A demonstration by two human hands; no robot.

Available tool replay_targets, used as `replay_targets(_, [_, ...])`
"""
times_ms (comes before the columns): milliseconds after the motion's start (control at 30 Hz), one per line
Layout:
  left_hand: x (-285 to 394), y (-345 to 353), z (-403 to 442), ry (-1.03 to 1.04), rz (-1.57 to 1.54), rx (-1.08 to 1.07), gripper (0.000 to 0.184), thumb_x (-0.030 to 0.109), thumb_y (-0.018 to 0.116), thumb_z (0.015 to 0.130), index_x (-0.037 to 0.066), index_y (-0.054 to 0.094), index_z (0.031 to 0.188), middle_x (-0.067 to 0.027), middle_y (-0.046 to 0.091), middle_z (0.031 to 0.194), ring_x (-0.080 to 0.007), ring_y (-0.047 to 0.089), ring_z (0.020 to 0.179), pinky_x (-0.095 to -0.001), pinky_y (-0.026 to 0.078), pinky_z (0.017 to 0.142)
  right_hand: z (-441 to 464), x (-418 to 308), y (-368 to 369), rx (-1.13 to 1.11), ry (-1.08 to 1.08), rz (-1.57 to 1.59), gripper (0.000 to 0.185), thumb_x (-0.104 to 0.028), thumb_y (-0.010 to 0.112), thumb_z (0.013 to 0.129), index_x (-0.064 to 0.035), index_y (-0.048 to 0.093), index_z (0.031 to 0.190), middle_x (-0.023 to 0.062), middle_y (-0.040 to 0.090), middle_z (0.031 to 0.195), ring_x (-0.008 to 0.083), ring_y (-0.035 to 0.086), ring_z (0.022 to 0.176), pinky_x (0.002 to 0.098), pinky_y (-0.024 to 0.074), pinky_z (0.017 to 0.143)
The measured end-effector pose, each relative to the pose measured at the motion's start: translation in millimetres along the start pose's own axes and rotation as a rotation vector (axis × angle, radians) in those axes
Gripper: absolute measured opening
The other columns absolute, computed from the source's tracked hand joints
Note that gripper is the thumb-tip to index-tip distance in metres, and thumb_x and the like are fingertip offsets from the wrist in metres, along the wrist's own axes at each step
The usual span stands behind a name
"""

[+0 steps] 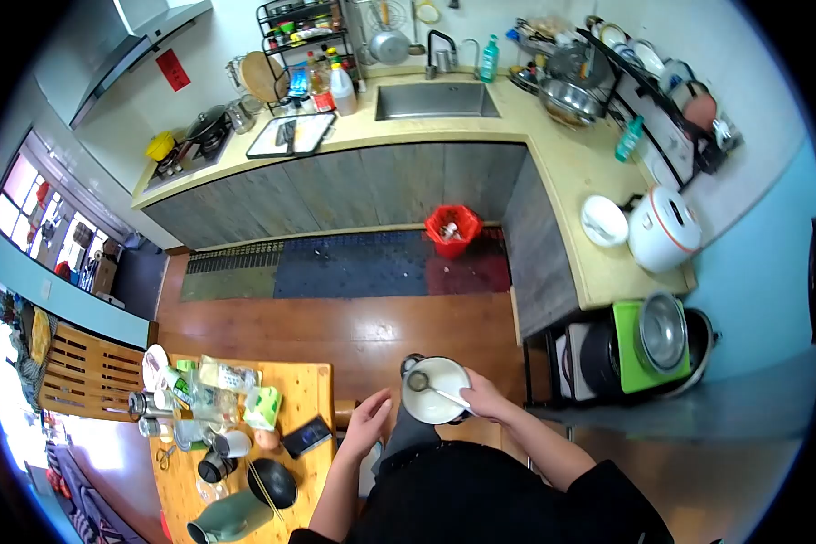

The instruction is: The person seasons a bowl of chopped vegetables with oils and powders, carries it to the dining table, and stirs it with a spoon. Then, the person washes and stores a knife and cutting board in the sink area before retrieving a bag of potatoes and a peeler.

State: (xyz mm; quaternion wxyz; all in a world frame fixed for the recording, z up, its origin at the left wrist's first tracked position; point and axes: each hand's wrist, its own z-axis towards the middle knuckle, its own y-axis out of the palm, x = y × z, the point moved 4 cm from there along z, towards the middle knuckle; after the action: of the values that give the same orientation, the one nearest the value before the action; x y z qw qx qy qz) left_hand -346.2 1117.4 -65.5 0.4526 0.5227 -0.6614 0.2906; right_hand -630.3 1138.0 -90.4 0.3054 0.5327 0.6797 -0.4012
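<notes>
A pot [446, 374] with a white inside and dark side handles is in front of my body. Inside it rests a metal ladle [418, 382], its bowl toward the left and its handle running to the right rim. My right hand [486, 399] is closed at that rim, on the pot's right side, with the end of the ladle handle at its fingers. How the fingers wrap underneath is hidden. To the left of the pot, my left hand [369, 421] is raised with fingers loosely apart, touching nothing.
A wooden table [310, 385] at my left carries a phone [306, 438], a black bowl [272, 483] with chopsticks, a green thermos [231, 519] and several bottles. Ahead, a counter [553, 150] holds a sink [437, 102] and a rice cooker [664, 228]. A red bin [453, 229] stands below.
</notes>
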Motion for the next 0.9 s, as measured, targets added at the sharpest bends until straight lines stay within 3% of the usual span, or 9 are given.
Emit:
replay_targets(133, [58, 13, 118, 0.129, 0.037, -0.124, 0.047, 0.021, 0.064, 0.103, -0.003, 0.053, 0.142, -0.0118, 0.065, 0.129, -0.0161, 0.061, 0.117, -0.0308, 0.049, 0.101, 66, -44, -50, 0.040, -0.084, 0.104, 0.055, 0.005, 0.049, 0.087, -0.0006, 0.052, 0.142, 0.0169, 0.066, 0.123, 0.0254, 0.064, 0.114, 0.0353, 0.0499, 0.099])
replay_targets(167, [75, 19, 143, 0.151, 0.083, -0.167, 0.048, 0.021, 0.064, 0.103, -0.002, 0.052, 0.144, -0.0117, 0.065, 0.127, -0.0157, 0.062, 0.115, -0.0314, 0.050, 0.100, 73, -67, -61, 0.064, 0.099, 0.175, 0.056, 0.005, 0.049, 0.087, -0.0010, 0.052, 0.142, 0.0171, 0.067, 0.123, 0.0251, 0.064, 0.114, 0.0348, 0.0503, 0.098])
replay_targets(433, [222, 51, 306, 0.197, 0.272, -0.413, 0.046, 0.018, 0.063, 0.102, 0.000, 0.053, 0.143, -0.0126, 0.067, 0.119, -0.0160, 0.065, 0.106, -0.0309, 0.052, 0.093, 216, -145, -148, 0.226, 0.048, 0.169, 0.055, 0.003, 0.050, 0.087, -0.0006, 0.052, 0.143, 0.0164, 0.067, 0.125, 0.0247, 0.064, 0.113, 0.0337, 0.0506, 0.097])
replay_targets(567, [214, 39, 400, 0.164, 0.364, -0.339, 0.048, 0.021, 0.064, 0.102, 0.000, 0.053, 0.144, -0.0134, 0.068, 0.122, -0.0167, 0.064, 0.108, -0.0319, 0.052, 0.093, 318, -154, -194, 0.291, -0.086, 0.157, 0.055, 0.003, 0.051, 0.088, 0.0005, 0.050, 0.143, 0.0157, 0.066, 0.126, 0.0239, 0.064, 0.113, 0.0336, 0.0509, 0.096])
replay_targets(633, [210, 34, 439, 0.095, 0.319, -0.284, 0.050, 0.021, 0.066, 0.101, -0.001, 0.052, 0.144, -0.0157, 0.066, 0.128, -0.0183, 0.063, 0.113, -0.0320, 0.051, 0.097, 351, -190, -222, 0.252, 0.038, 0.211, 0.054, 0.001, 0.051, 0.088, 0.0001, 0.051, 0.142, 0.0157, 0.066, 0.125, 0.0247, 0.063, 0.114, 0.0348, 0.0506, 0.096])
replay_targets(700, [218, 32, 477, 0.091, 0.282, -0.245, 0.051, 0.020, 0.067, 0.100, -0.002, 0.052, 0.144, -0.0163, 0.065, 0.130, -0.0187, 0.063, 0.115, -0.0319, 0.050, 0.099, 401, -196, -253, 0.288, 0.015, 0.139, 0.053, 0.000, 0.050, 0.088, -0.0004, 0.052, 0.141, 0.0165, 0.067, 0.123, 0.0253, 0.064, 0.111, 0.0356, 0.0506, 0.095])
replay_targets(767, [226, 25, 506, 0.042, 0.222, -0.197, 0.050, 0.017, 0.067, 0.100, -0.003, 0.052, 0.143, -0.0147, 0.065, 0.131, -0.0179, 0.062, 0.117, -0.0317, 0.050, 0.101, 445, -204, -282, 0.276, -0.006, 0.122, 0.055, -0.003, 0.050, 0.089, -0.0057, 0.050, 0.143, 0.0217, 0.065, 0.129, 0.0353, 0.063, 0.120, 0.0420, 0.0496, 0.100])
replay_targets(800, [235, 23, 523, 0.045, 0.215, -0.178, 0.049, 0.016, 0.067, 0.100, -0.003, 0.052, 0.143, -0.0139, 0.064, 0.132, -0.0174, 0.062, 0.117, -0.0316, 0.050, 0.101, 466, -211, -297, 0.297, -0.015, 0.081, 0.055, -0.003, 0.049, 0.089, -0.0055, 0.050, 0.143, 0.0220, 0.066, 0.129, 0.0353, 0.064, 0.118, 0.0421, 0.0498, 0.100])
replay_targets(900, [273, 24, 571, -0.016, 0.109, -0.087, 0.048, 0.013, 0.067, 0.100, -0.003, 0.053, 0.142, -0.0106, 0.063, 0.134, -0.0155, 0.058, 0.121, -0.0304, 0.046, 0.104, 517, -242, -345, 0.321, 0.011, 0.092, 0.052, 0.002, 0.049, 0.087, 0.0003, 0.054, 0.138, 0.0174, 0.066, 0.123, 0.0247, 0.063, 0.110, 0.0346, 0.0499, 0.095])
